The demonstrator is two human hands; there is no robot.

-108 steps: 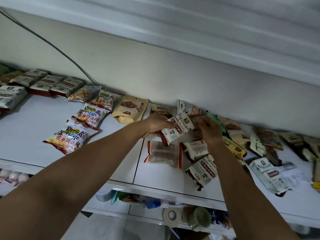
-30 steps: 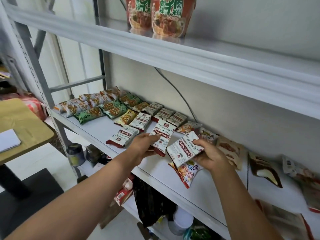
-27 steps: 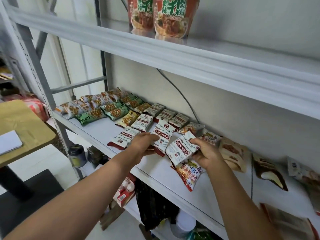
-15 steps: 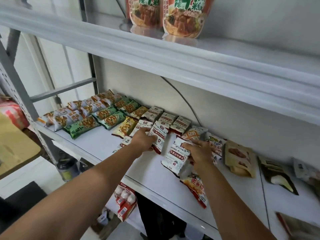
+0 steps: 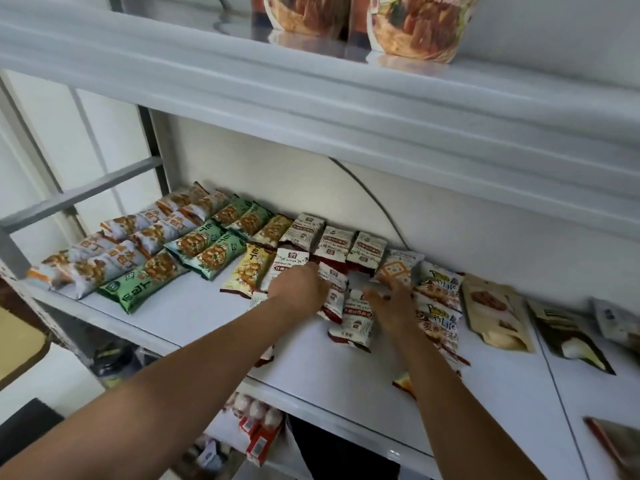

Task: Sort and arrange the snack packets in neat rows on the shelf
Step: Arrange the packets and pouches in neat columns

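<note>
Both forearms are spanning from bottom edge up to the middle shelf [image 5: 194, 306]. Below its front lip, small red boxes [image 5: 258, 441] are sitting on a lower level.

L hand [image 5: 299, 287] is lying knuckles-up on the white-red group. Its fingers are curling down out of sight, so can't tell whether it is gripping anything. Just R of it, a tilted white-red pkt [image 5: 334, 294] is touching the hand.

R hand [image 5: 391, 301], motion-blurred, is holding its fingers spread flat and loosely open over top edge of front white-red pkt [image 5: 355, 320]; nothing pinched.

Yellow "Life" pkts [image 5: 438, 289] are lying just R of that hand, w/ brown pouch [image 5: 491, 306] beyond them.

Behind the hands, three back-row white-red pkts [image 5: 334, 244] are lying side by side near wall. To L: yellow pkts [image 5: 247, 271], green pkts [image 5: 194, 247], then orange-white pkts [image 5: 114, 261], all lying in rows.

Black cable [image 5: 374, 202] is running down wall. Upper shelf [image 5: 311, 98] is carrying two noodle tubs [image 5: 415, 26].
</note>
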